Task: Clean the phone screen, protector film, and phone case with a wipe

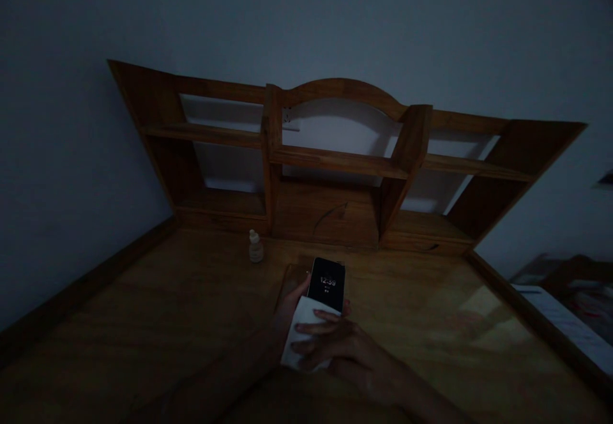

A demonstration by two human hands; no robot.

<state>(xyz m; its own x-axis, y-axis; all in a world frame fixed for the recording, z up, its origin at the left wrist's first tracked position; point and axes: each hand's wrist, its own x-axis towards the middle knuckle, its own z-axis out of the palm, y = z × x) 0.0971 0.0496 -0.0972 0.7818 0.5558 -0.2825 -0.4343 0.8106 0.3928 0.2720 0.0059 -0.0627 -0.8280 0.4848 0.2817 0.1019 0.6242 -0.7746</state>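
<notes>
Above the desk, my left hand (288, 309) is closed around a smartphone (327, 285) from below and the side. The phone is tilted, and its dark screen is lit with 12:39. A white cloth or tissue (302, 317) covers the phone's lower part. My right hand (342, 347) lies over this cloth, fingers slightly spread and pressing it against the phone. Part of the left hand is hidden behind the phone and cloth. Beyond my hands, a small dropper-style bottle (256, 249) with a pale cap stands upright on the desk.
A wooden desk (191, 309) spreads under my hands, with a wooden shelf unit (335, 163) along its back. On the wall behind the shelf is a socket (290, 119). Beyond the desk's right edge lie white papers (565, 322). The room is dim.
</notes>
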